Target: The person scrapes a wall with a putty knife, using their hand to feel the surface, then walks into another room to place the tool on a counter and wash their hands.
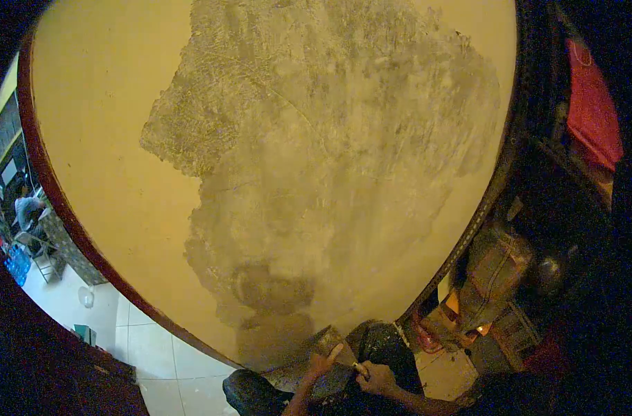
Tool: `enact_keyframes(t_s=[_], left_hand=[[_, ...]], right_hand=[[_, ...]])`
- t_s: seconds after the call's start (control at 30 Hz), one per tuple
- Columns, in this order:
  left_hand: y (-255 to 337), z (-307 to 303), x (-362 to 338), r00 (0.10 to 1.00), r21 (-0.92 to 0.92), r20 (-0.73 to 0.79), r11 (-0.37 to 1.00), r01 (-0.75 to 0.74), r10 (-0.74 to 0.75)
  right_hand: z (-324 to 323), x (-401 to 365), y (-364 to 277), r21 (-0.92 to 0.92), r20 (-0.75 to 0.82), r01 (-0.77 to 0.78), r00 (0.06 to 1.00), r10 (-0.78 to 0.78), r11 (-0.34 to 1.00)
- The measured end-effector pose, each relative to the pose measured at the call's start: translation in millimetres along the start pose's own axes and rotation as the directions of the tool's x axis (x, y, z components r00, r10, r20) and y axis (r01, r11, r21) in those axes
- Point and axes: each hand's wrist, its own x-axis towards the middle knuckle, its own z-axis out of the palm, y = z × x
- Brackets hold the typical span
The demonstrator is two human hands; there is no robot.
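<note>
- While both hands sit low at 6 o'clock (clock = view centre), the flat-bladed tool is between them, over the lap.
- Right hand: at 3–4 o'clock from the left one, fingers curled round the tool's handle, gap closed up.
- Left hand: up against the blade, one digit lying along it toward 1 o'clock. Can't tell how far the other fingers are spread or if they grip anything.
- Tool: handle end toward 4–5 o'clock, blade toward 10–11. Edge contact with the wall: can't tell.
- Wall: yellow, fills the middle. Rough grey-brown patch from 12 o'clock down to about 6, ragged border on the 9 o'clock side.
- Dark trousers with pale specks, just beside the hands.
- 9 o'clock, well apart: another person, chair just below.
- 7–8 o'clock: pale tiled floor.
- 2–3 o'clock: red cloth-like sheet.
- 4 o'clock: dim clutter, too dark to sort out.
</note>
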Motion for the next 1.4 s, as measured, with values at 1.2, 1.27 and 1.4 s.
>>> enact_keyframes(t_s=[1.2, 1.27, 1.4], left_hand=[[26.9, -10.3, 20.0, 0.998, 0.165, -0.010, 0.984, -0.061, 0.064], [48.1, -16.7, 15.2, 0.993, 0.105, -0.071, 0.991, -0.085, 0.093], [69.1, -28.9, 18.9, 0.991, -0.015, -0.036, 0.992, -0.129, 0.128]], right_hand=[[-11.4, 4.3, -9.6, -0.052, -0.005, 0.034, 0.999, -0.034, 0.998], [-21.3, 5.7, -25.2, -0.062, 0.014, -0.011, 1.000, 0.012, 0.998], [-15.5, 5.4, -22.7, 0.015, -0.047, 0.035, 0.998, -0.034, 0.999]])
